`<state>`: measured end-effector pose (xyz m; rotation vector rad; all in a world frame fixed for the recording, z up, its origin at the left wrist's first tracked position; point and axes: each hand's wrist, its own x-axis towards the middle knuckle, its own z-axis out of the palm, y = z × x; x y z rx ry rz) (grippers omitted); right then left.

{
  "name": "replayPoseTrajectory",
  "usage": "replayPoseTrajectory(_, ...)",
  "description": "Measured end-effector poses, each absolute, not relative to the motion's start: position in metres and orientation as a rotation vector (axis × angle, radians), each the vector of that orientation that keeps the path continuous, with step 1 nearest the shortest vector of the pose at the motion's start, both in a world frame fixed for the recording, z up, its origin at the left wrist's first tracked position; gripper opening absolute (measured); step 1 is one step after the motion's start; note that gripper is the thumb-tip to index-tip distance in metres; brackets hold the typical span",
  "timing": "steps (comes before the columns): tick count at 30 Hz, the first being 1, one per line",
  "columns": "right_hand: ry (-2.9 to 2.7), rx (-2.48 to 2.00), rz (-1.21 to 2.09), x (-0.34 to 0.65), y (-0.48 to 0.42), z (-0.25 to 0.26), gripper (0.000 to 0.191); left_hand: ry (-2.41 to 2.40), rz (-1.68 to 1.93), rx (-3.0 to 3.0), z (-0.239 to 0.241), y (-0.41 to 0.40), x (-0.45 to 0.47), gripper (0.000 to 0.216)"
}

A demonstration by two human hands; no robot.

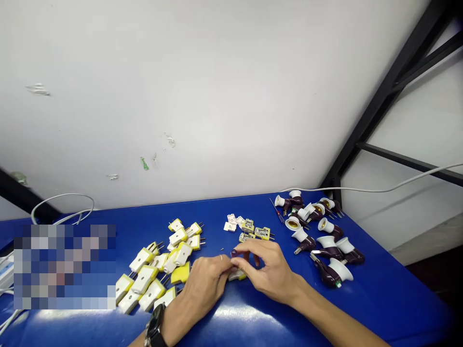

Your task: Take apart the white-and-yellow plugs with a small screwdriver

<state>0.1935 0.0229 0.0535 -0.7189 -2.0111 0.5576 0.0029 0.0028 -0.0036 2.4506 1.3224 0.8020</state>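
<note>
My left hand [210,277], wearing a watch, is closed on a white and yellow plug [237,275] low over the table. Much of that plug is covered by my fingers. The thumb and forefinger of my right hand [269,267] pinch a dark purple knob-like end [234,252], apparently a screwdriver handle seen end-on, right above the plug. Its shaft is hidden. Just beyond my hands lie opened yellow plug halves [262,233] with metal parts showing, and several loose white covers [230,226]. A tiny screw [222,249] rests on the table nearby.
Left of my hands is a pile of white and yellow plugs [144,278]. Dark purple lamp holders with white sockets [329,246] are spread at the right, beside another screwdriver [278,212]. The blue table [202,327] meets a white wall; a black metal frame [376,115] stands right.
</note>
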Motion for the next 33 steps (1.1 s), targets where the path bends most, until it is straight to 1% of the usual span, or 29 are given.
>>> replayPoseTrajectory(2,-1.989,-0.767,0.588,0.194,0.022,0.052,0.006,1.328,0.768,2.477,-0.002,0.004,0.003,0.026)
replayPoseTrajectory(4,-1.992,-0.761,0.650,0.194,0.022,0.052,0.015,1.309,0.768,2.506,0.000,0.005,0.003,0.027)
replayPoseTrajectory(6,-2.034,-0.709,0.666,0.194,0.022,0.052,0.019,1.274,0.789,2.525,0.002,0.005,0.003,0.028)
replayPoseTrajectory(9,-2.079,-0.694,0.571,0.195,0.022,0.055,0.015,1.264,0.800,2.508,0.006,0.003,0.004,0.026)
replayPoseTrajectory(13,-2.040,-0.725,0.496,0.194,0.024,0.053,0.016,1.290,0.805,2.425,0.009,0.002,0.005,0.018)
replayPoseTrajectory(16,-1.996,-0.728,0.526,0.194,0.025,0.049,0.021,1.336,0.828,2.439,0.006,0.004,0.004,0.024)
replayPoseTrajectory(18,-1.971,-0.732,0.564,0.194,0.025,0.048,0.020,1.351,0.825,2.482,0.004,0.005,0.003,0.027)
replayPoseTrajectory(21,-2.004,-0.695,0.596,0.196,0.025,0.049,0.021,1.312,0.810,2.540,0.002,0.006,0.002,0.022)
replayPoseTrajectory(23,-2.057,-0.652,0.538,0.196,0.025,0.051,0.018,1.279,0.794,2.566,0.002,0.006,0.002,0.022)
replayPoseTrajectory(27,-2.046,-0.640,0.411,0.196,0.025,0.051,0.011,1.263,0.748,2.578,0.004,0.005,0.002,0.027)
replayPoseTrajectory(28,-2.025,-0.643,0.432,0.195,0.025,0.051,0.008,1.265,0.733,2.572,0.005,0.005,0.002,0.028)
replayPoseTrajectory(31,-2.011,-0.628,0.556,0.195,0.024,0.050,0.018,1.261,0.709,2.559,0.009,0.005,0.002,0.027)
replayPoseTrajectory(33,-2.038,-0.624,0.580,0.195,0.023,0.050,0.015,1.253,0.709,2.565,0.010,0.004,0.003,0.028)
